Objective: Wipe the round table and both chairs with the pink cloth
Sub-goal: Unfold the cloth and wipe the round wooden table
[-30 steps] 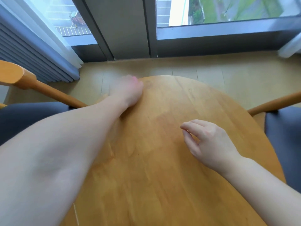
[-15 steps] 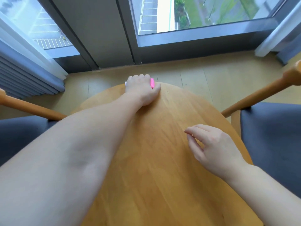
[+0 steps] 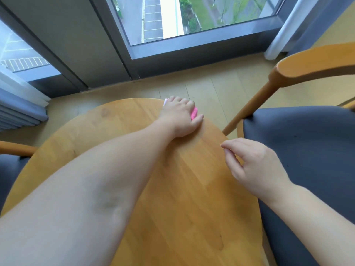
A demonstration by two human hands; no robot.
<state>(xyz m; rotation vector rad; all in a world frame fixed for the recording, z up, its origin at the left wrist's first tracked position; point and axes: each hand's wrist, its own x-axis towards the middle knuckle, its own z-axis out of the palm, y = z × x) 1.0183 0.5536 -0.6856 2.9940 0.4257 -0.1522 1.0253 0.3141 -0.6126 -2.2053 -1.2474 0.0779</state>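
Note:
The round wooden table fills the lower middle of the head view. My left hand reaches across to its far right edge and presses the pink cloth flat on the top; only a pink strip shows between thumb and fingers. My right hand hovers over the table's right edge with fingers loosely curled, holding nothing. A chair with a dark grey seat and a wooden armrest stands on the right. The other chair's seat shows at the left edge.
A dark-framed floor-to-ceiling window runs behind the table. Curtains hang at the far left and far right. A strip of light wooden floor lies between table and window.
My left hand has slid the pink cloth rightward along the table's far edge, from far left to far right. The view turned right with it. My right hand has hardly moved.

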